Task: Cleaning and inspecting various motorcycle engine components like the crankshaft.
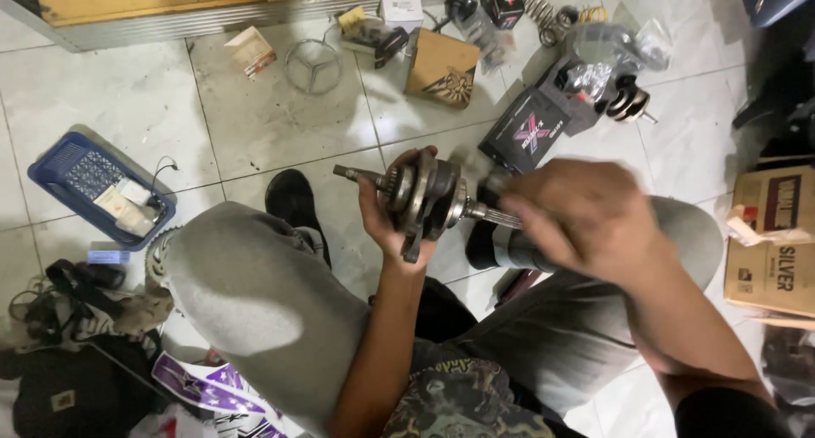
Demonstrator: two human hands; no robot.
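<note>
Your left hand [392,221] grips the metal crankshaft [424,196] around its middle, held level above your knees; your right hand [586,217], blurred, closes on its splined end. On the tiles beyond lie one tan cardboard box [441,67], one black box [526,132] and one blue basket [81,179] at left.

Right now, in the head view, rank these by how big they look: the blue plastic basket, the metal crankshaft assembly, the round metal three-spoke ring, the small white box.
1. Metal crankshaft assembly, though it is held nearest the camera, so its lead is unsure.
2. Blue plastic basket, nearly alike.
3. Round metal three-spoke ring.
4. Small white box.
</note>
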